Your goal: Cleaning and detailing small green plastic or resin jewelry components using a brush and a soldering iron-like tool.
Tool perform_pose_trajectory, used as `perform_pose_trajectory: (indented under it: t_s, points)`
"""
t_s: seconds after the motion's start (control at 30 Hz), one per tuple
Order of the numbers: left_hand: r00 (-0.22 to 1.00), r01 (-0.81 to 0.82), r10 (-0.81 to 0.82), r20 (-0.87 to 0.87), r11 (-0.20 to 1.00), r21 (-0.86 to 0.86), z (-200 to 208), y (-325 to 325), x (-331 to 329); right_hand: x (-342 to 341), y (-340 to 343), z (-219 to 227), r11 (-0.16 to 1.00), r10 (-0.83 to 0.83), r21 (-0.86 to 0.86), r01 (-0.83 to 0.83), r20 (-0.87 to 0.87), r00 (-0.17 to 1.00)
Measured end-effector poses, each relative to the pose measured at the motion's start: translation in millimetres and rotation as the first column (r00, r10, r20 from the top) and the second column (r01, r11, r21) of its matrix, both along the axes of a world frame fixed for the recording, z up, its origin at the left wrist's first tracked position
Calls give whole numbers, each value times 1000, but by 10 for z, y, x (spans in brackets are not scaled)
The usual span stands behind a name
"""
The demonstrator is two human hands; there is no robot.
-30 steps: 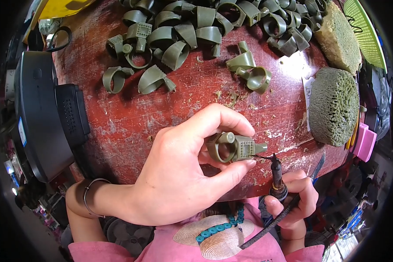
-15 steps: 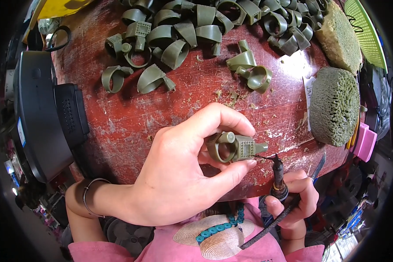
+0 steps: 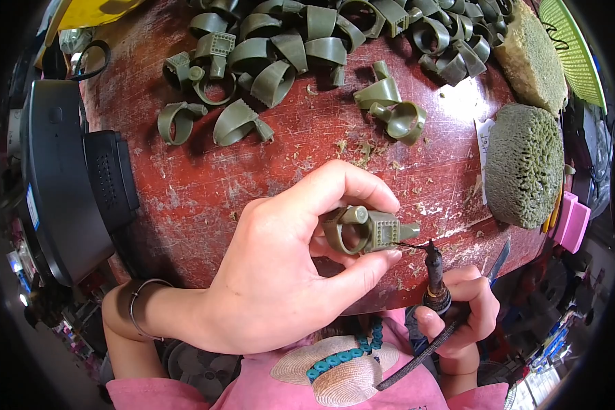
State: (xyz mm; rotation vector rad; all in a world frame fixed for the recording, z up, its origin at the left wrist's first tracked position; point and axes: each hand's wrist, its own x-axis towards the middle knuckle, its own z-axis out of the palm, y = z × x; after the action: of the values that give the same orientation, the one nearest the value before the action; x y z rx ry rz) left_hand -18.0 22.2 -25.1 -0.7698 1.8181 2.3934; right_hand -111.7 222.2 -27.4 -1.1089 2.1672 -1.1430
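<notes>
Between thumb and fingers, my left hand [image 3: 273, 253] holds a green wax ring [image 3: 384, 232] whose square face is edged with small dots. My right hand [image 3: 466, 307] grips a dark pen-shaped wax tool [image 3: 436, 277] with a braided cord; its thin bent tip meets the ring's square face at the right edge. Whether the tip presses in is too small to tell. Beyond my hands, two joined-looking green wax pieces [image 3: 393, 109] lie on the red worn bench [image 3: 253, 181], among scattered wax shavings [image 3: 362, 154].
Many green wax rings [image 3: 273, 51] are heaped along the far side. A dark box-like device [image 3: 61, 181] stands at left. On the right are a porous green block [image 3: 526, 164], a second block [image 3: 534, 58], a light-green basket [image 3: 574, 51], a pink item [image 3: 571, 222] and a blade [image 3: 501, 260].
Almost nothing differs; both hands, the ring and the tool keep nearly the same places.
</notes>
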Motion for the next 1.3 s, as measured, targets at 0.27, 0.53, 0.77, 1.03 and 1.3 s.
perform_pose_trajectory:
  t_s: [0.27,0.53,0.77,1.03,1.3]
  points:
    - [1000,3,-3,9,1000,24,5,-6,-6,-2,7,-9,1000,4,-9,-4,-3,1000]
    - [1000,5,-5,-4,1000,7,-2,-2,1,-3,1,6,1000,-9,-10,9,18,1000]
    - [1000,15,-15,13,1000,-7,4,-7,2,-5,-5,3,1000,5,-2,-5,14,1000]
    - [1000,13,-13,3,1000,-10,-2,-7,1,-7,-9,10,1000,0,7,0,7,1000]
    - [1000,15,-15,2,1000,-9,-2,-6,1,-8,-13,9,1000,1,-10,-1,12,1000]
